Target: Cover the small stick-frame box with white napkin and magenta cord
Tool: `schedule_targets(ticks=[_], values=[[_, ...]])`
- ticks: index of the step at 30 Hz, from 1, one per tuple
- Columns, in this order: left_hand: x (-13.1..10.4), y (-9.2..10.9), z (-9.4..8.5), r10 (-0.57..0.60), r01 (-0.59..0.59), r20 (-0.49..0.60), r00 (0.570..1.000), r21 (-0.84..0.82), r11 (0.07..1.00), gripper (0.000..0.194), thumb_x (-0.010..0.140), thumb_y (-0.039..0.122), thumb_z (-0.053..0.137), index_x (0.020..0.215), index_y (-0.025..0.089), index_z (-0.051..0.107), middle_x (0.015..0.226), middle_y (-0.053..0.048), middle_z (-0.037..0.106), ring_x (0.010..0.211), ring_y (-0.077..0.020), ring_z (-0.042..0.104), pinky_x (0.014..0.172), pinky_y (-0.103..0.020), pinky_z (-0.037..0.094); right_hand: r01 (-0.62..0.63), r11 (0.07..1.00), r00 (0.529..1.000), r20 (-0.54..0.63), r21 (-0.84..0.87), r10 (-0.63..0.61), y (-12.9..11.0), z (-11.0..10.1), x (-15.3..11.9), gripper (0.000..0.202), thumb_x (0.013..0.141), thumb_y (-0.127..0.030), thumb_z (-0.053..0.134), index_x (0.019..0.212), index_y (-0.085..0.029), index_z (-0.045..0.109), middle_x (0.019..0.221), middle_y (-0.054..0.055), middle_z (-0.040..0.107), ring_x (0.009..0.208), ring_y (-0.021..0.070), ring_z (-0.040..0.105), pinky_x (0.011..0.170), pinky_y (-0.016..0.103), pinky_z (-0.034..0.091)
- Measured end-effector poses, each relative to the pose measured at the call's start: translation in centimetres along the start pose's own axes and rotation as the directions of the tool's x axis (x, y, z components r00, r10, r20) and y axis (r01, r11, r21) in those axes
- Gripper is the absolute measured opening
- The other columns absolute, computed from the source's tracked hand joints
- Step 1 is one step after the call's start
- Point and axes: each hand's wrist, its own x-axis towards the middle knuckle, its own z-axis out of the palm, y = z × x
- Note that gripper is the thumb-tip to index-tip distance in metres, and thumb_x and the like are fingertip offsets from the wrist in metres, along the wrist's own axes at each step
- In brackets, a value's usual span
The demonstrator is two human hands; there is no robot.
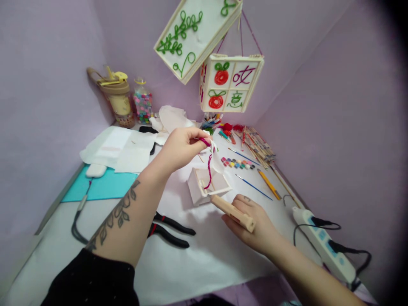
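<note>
My left hand (186,146) pinches the upper end of a magenta cord (209,168) between thumb and fingers, above a small white box. The cord hangs down into this open-topped box (194,187), which has pale stick edges and stands on the white-covered table. A thin white strip also hangs near my left fingertips. My right hand (251,221) is closed around a beige stick-shaped tool (228,208). The tool's front end is at the box's near corner; whether it touches cannot be made out. Black-handled pliers (174,231) lie near my left forearm, their jaws hidden.
Two decorated white lanterns (232,83) hang above the back. Blue brushes (253,187), paint pots (237,163) and a yellow cutter (269,184) lie right, by a power strip (323,242). Left are paper sheets (117,146), a turquoise mat (105,187) and a cup (120,104).
</note>
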Motion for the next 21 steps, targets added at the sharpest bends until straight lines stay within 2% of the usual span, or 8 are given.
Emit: schedule_targets(ticks=[11,21], values=[[0.10,-0.21,0.07,0.001,-0.001,-0.001,1.000,-0.021,1.000,0.017,0.077,0.024,0.066,0.086,0.013,0.074,0.087,-0.007,0.075,0.080,-0.0171,0.068,0.075,-0.030,0.054,-0.078,0.997,0.997,0.003,-0.017,0.078,0.26,-0.17,-0.32,0.028,0.090,-0.032,0.049,0.065,-0.021,0.043,0.062,0.002,0.053,0.052,0.0145,0.052,0.048,0.026,0.039],[0.13,-0.13,0.08,-0.001,0.001,0.003,1.000,-0.010,1.000,0.016,0.077,0.024,0.066,0.087,0.013,0.074,0.086,-0.007,0.075,0.080,-0.0168,0.068,0.073,-0.029,0.054,-0.071,0.997,0.997,-0.007,-0.012,0.071,0.51,-0.86,-0.49,0.026,0.090,-0.027,0.050,0.065,-0.022,0.045,0.060,0.000,0.053,0.051,0.0133,0.051,0.048,0.025,0.038]])
